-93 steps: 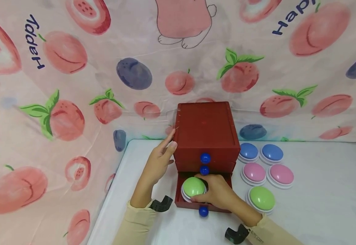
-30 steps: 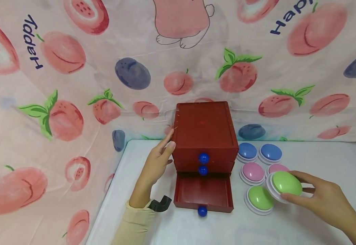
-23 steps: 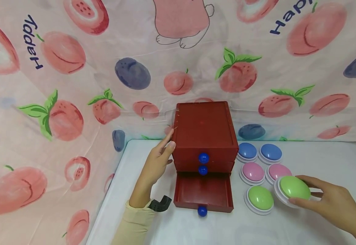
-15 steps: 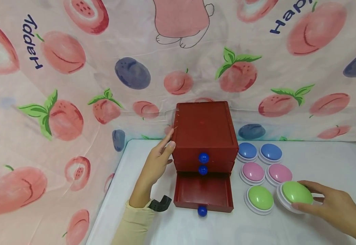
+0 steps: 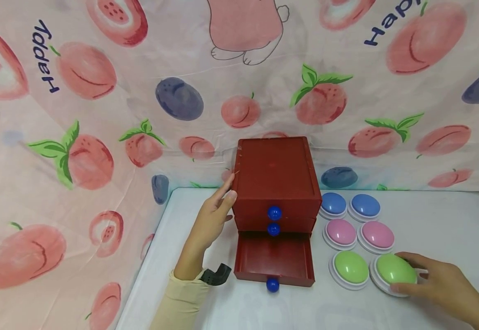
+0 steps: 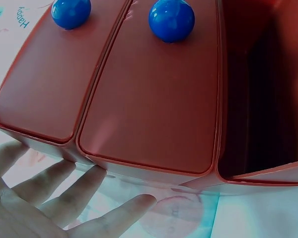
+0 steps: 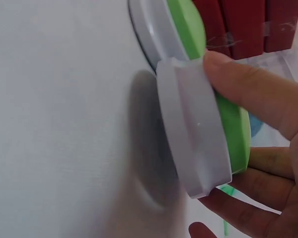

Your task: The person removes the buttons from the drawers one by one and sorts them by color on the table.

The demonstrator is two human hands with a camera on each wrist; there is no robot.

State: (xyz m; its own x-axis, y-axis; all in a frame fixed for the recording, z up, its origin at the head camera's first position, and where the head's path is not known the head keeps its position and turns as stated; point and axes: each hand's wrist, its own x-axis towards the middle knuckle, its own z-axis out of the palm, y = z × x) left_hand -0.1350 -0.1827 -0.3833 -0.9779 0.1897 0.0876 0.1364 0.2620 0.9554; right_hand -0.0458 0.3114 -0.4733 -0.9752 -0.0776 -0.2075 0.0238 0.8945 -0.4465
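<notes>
My right hand (image 5: 441,284) pinches a domed green button (image 5: 396,269) with a white base, thumb on the near side and fingers on the far side. In the right wrist view, a shadow shows between the base (image 7: 193,129) and the tabletop, so part of it is off the surface. Just left of it sits a second green button (image 5: 351,267). My left hand (image 5: 209,224) rests with extended fingers against the left side of the red drawer cabinet (image 5: 276,169). The cabinet's bottom drawer (image 5: 273,256) is pulled out, with nothing inside.
Behind the green buttons stand two pink buttons (image 5: 340,232) and two blue buttons (image 5: 365,205), right of the cabinet. Blue ball knobs (image 5: 274,212) stick out from the drawer fronts. A fruit-print cloth (image 5: 264,82) hangs behind the white table (image 5: 449,229).
My right hand took the green button out of the bottom drawer, carried it right, and lowered it beside the other green button. The left hand stayed at the cabinet's side.
</notes>
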